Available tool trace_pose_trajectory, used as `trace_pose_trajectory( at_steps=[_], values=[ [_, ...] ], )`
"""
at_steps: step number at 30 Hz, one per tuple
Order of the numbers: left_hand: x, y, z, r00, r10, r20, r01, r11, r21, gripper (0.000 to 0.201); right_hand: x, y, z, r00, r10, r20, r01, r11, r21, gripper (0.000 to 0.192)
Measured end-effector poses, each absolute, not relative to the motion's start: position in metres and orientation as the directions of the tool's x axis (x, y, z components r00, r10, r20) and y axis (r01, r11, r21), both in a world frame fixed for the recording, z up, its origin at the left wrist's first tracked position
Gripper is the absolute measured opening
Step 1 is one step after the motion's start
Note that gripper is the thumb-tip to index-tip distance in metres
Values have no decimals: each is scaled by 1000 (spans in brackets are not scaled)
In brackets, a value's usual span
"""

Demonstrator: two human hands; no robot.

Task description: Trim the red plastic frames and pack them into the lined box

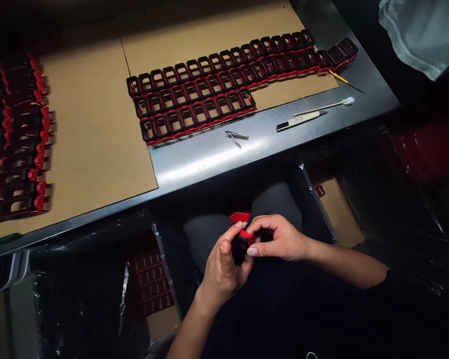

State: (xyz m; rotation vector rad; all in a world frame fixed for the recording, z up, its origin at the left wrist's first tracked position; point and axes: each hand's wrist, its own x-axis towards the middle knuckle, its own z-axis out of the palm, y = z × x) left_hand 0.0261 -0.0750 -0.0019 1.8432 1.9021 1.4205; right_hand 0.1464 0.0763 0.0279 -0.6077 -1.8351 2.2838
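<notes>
Over my lap, below the table edge, my left hand [224, 264] and my right hand [277, 239] together grip a small red and black plastic part [242, 234]. Fingers of both hands pinch it, so most of it is hidden. On the metal table [209, 154], a sheet of cardboard [224, 30] carries three long rows of the same red and black frame parts [209, 89]. Further stacks of such parts [18, 139] lie at the far left on another cardboard sheet [97, 129].
On the bare metal near the rows lie small tweezers [236, 135], a knife-like tool [301, 120], a cotton swab [329, 105] and a yellow pick [340, 79]. Plastic-lined boxes holding more parts [151, 281] stand under the table. A grey cloth [422, 35] hangs at top right.
</notes>
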Motion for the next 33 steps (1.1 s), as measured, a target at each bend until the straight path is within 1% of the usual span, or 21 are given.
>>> trace_pose_trajectory(
  at_steps=[2,4,7,9,12,14,16,20,22,24,27,31,33],
  values=[
    [26,-75,-3,-223,833,506,724,-206,658,119,146,77,27,-909,390,-146,95,-147,-985,25],
    [26,-75,-4,-218,820,529,736,-219,641,122,147,77,27,-912,400,-89,60,-86,-995,20],
    [27,-76,-5,-246,793,558,729,-227,645,124,148,79,26,-920,384,-75,36,-108,-994,17],
    [28,-76,-5,-273,784,557,702,-233,673,124,150,80,25,-926,366,-96,32,-178,-984,18],
    [29,-76,-4,-303,770,561,674,-243,698,122,152,80,22,-931,327,-163,39,-355,-934,20],
    [30,-76,-3,-325,757,567,664,-244,707,121,152,80,20,-933,277,-227,61,-502,-863,23],
    [31,-75,0,-360,754,550,636,-233,735,120,151,80,18,-929,214,-302,104,-633,-767,26],
    [32,-74,8,-412,803,431,510,-188,839,116,147,78,14,-890,92,-447,210,-787,-581,34],
    [32,-75,11,-423,839,342,434,-144,889,112,145,77,13,-870,34,-491,252,-826,-504,37],
    [31,-76,13,-434,866,249,364,-84,928,109,144,76,13,-851,1,-525,279,-846,-455,40],
    [29,-77,13,-412,898,153,308,-21,951,104,142,74,15,-823,7,-569,305,-839,-451,46],
    [26,-77,13,-373,918,136,389,22,921,97,138,73,18,-803,83,-590,298,-801,-519,48],
    [25,-76,13,-370,921,123,414,45,909,90,137,73,20,-800,129,-586,282,-780,-558,47]
  ],
)
